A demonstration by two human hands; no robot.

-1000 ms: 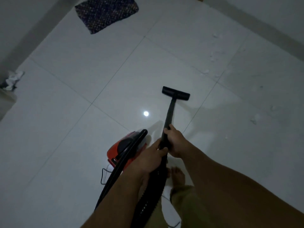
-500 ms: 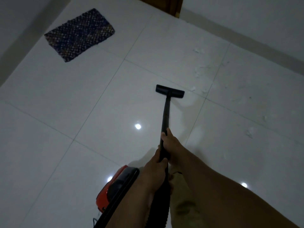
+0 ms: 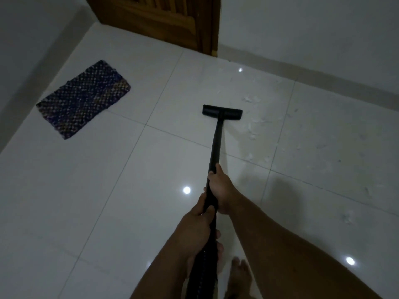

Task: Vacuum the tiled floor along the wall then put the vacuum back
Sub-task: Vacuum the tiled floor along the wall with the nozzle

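So the vacuum head [image 3: 222,112] is sitting flat on the tiled floor [image 3: 108,201] a bit above the middle of the frame now, and I'm pushing it forward: a second ago it was a whole tile line further back, and now it's nosing right up beside the scattered white scraps [image 3: 254,126] just to its right. The wand [image 3: 216,145] is running straight down the frame into my grip. My right hand [image 3: 220,188] is wrapped round it higher up, fingers curled tight on the tube, and my left hand [image 3: 200,225] is clamped on it just below, where the ribbed hose [image 3: 203,275] begins. The red canister has dropped out of view behind me as I'm stepping ahead. The wall skirting [image 3: 323,80] in the upper right is getting closer, and the wooden door [image 3: 164,18] is showing at the top. Woven mat [image 3: 83,99] is lying upper left, well apart. Reckon most of the mess along that wall isn't picked up yet.
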